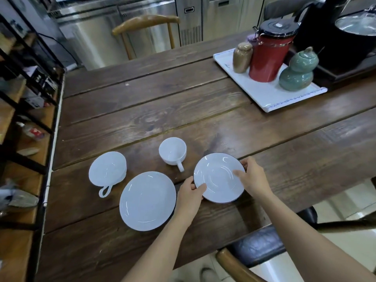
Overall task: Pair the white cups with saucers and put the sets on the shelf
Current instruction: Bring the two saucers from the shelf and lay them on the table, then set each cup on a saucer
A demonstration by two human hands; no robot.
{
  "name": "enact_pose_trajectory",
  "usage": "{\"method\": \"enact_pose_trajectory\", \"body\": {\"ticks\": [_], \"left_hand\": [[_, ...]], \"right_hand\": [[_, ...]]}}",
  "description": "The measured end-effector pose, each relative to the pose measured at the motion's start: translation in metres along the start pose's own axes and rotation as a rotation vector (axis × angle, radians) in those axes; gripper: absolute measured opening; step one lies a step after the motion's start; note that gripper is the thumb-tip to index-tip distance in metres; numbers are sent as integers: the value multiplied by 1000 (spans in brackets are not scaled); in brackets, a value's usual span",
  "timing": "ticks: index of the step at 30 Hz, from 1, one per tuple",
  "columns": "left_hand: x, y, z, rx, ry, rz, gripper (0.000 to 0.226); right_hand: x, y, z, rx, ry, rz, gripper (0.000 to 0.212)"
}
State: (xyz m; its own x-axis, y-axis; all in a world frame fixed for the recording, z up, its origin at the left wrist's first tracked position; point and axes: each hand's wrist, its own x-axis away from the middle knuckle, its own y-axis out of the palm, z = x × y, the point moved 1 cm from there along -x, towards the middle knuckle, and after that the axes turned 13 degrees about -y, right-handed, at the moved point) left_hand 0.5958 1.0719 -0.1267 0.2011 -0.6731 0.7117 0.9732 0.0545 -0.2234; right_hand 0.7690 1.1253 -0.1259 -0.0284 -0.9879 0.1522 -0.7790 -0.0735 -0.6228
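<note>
Two white cups and two white saucers lie on the dark wooden table [154, 110]. My left hand [190, 195] and my right hand [251, 177] grip opposite edges of the right saucer [219, 178], thumbs on its top. Just behind it stands an upright cup [173, 152] with its handle toward me. To the left lies a larger saucer [147, 201]. Further left sits the second cup [107, 169], handle pointing to the near left. The metal-framed shelf [30, 123] stands along the table's left side.
A white tray [270, 96] at the back right carries a red canister [268, 55], a tan jar [242, 58] and a green gourd-shaped jar [298, 70]. A black kettle unit [350, 37] sits beyond it. Chairs stand at the far side [146, 23] and near right [262, 247].
</note>
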Motion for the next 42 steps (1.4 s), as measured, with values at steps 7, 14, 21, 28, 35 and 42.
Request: {"method": "enact_pose_trajectory", "body": {"ticks": [7,14,21,28,35,42], "left_hand": [[4,-5,11,-222,9,80,40],[15,-62,40,-197,341,565,6],[-31,-108,49,-361,254,288,98],[-71,-114,48,-388,250,30,112],[-84,-110,49,-288,346,-33,68],[-74,-106,63,-228,407,1,71]], "right_hand": [[-6,-3,4,226,-43,-21,31],[-30,-2,-42,284,-315,42,28],[-46,46,-81,210,-400,-201,57],[-57,78,-100,227,-371,-448,88],[-57,87,-106,45,-403,-451,69],[-57,66,-113,-61,-384,-382,70]]}}
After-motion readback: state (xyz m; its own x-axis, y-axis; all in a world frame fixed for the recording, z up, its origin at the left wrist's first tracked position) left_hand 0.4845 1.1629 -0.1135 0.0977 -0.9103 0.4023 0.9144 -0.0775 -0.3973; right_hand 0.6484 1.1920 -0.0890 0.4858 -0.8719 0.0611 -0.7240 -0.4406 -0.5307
